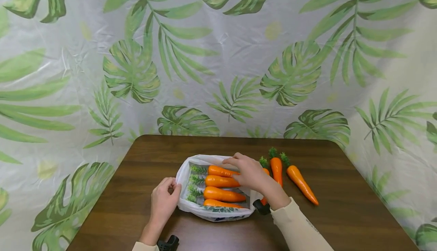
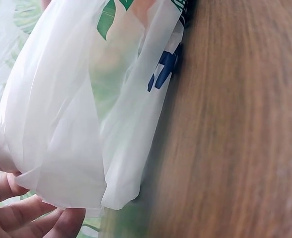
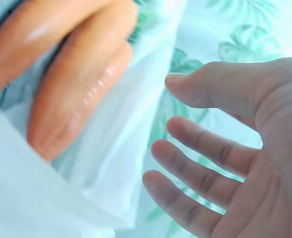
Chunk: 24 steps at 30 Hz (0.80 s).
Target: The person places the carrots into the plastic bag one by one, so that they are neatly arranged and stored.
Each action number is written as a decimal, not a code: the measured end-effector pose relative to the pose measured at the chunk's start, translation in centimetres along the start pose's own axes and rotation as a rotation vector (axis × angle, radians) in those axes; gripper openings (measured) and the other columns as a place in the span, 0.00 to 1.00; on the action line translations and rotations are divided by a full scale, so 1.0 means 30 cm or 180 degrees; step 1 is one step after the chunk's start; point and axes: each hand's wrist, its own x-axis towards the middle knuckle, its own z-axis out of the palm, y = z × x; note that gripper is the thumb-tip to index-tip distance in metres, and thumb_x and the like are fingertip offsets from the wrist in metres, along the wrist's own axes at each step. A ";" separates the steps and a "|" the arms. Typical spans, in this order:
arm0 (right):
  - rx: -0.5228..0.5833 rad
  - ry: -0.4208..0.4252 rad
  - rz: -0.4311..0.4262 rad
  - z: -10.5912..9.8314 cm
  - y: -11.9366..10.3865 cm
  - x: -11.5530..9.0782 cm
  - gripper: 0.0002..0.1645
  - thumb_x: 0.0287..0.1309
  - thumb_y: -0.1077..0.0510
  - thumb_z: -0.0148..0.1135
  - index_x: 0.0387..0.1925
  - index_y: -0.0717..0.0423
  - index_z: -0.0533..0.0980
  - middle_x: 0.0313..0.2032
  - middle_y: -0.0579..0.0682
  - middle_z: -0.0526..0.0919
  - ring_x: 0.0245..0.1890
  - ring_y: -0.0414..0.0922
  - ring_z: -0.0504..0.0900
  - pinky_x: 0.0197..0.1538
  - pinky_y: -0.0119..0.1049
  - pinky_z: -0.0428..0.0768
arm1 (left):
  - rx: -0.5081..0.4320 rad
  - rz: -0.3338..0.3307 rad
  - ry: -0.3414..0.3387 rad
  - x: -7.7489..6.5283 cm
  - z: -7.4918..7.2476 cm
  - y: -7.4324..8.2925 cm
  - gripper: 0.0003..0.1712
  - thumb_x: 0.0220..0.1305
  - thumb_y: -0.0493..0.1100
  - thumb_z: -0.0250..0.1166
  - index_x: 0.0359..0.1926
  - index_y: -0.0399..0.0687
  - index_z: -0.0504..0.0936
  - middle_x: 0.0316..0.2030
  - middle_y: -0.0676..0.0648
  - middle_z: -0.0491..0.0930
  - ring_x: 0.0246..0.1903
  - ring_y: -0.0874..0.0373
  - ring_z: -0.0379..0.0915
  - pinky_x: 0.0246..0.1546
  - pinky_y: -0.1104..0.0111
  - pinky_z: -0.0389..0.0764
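Observation:
A white plastic bag (image 1: 183, 173) with printed leaves lies on the table with its mouth spread wide. Several orange carrots (image 1: 223, 194) with green leafy tops lie side by side inside it, tops toward the left. My left hand (image 1: 164, 198) pinches the bag's left rim between thumb and fingers; the left wrist view shows the bag's thin film (image 2: 51, 124) at these fingertips. Over the bag's right side hovers my right hand (image 1: 250, 173), fingers spread and apart from the carrots. In the right wrist view nothing lies between its thumb and fingers.
To the right of the bag, one carrot (image 1: 302, 184) lies at a slant on the brown wooden table (image 1: 136, 171). Another carrot (image 1: 275, 167) and a third, partly hidden behind my right hand, lie nearer the bag. A leaf-printed curtain (image 1: 239, 54) hangs behind the table.

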 end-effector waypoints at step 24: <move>0.0123 0.0641 0.0734 -0.141 0.197 -0.207 0.31 0.55 0.58 0.73 0.61 0.40 0.77 0.42 0.43 0.76 0.28 0.43 0.70 0.30 0.40 0.69 | 0.0031 0.0015 0.0019 -0.001 0.010 -0.006 0.18 0.57 0.34 0.71 0.22 0.55 0.72 0.33 0.54 0.83 0.33 0.58 0.79 0.30 0.67 0.75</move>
